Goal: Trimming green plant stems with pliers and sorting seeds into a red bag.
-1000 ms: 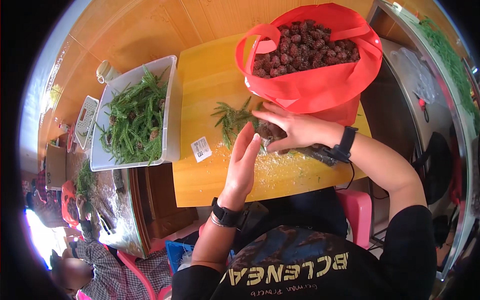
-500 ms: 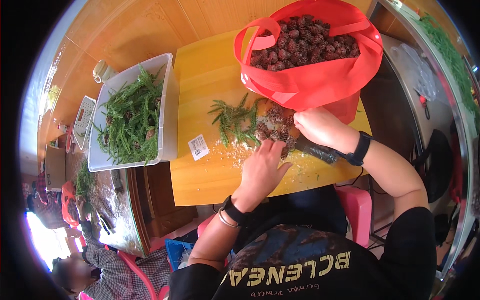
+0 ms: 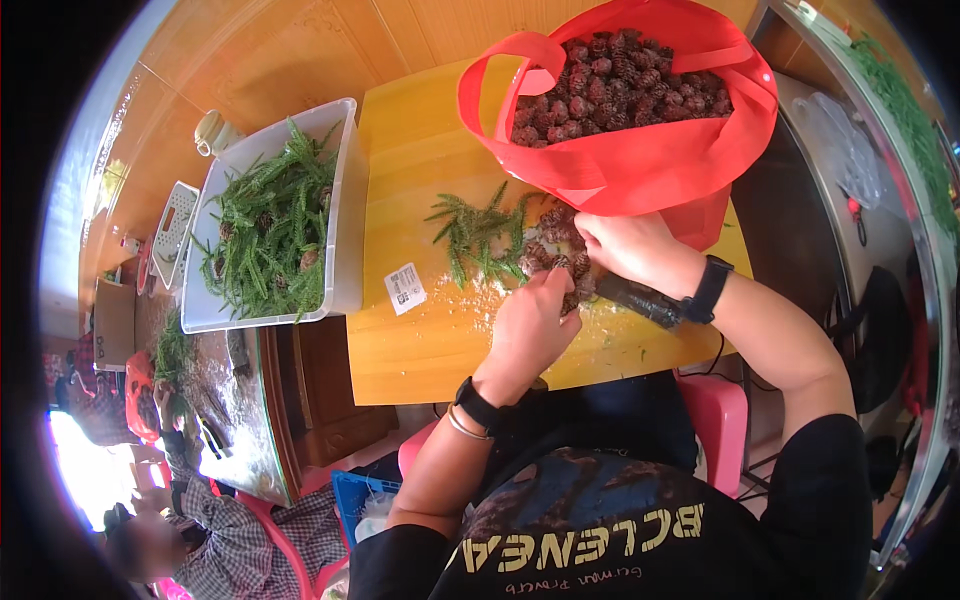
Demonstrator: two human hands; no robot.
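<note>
On the yellow table a small cluster of brown pine cones point(image 3: 535, 258) lies between my two hands. My left hand point(image 3: 533, 325) is closed at the cluster's near side, its fingertips pinched against a pine cone. My right hand point(image 3: 632, 248) is curled closed at the cluster's right side; its fingers hide whatever they hold. Beside the cones on the left spreads a green needle sprig point(image 3: 472, 235). A dark cylindrical object point(image 3: 640, 302) lies below my right hand, partly under the wrist; its kind is unclear.
A red bag point(image 3: 640, 165) full of pine cones stands at the table's far right. To the left, a clear plastic bin point(image 3: 345, 240) holds green sprigs with some cones. A white label point(image 3: 405, 289) and pale crumbs lie on the table point(image 3: 420, 360). Another person point(image 3: 225, 535) sits at lower left.
My left hand's fingers have drawn in, from spread over the cones to pinched at one. My right hand stays closed at the cluster, slightly shifted. The whole view has moved a little.
</note>
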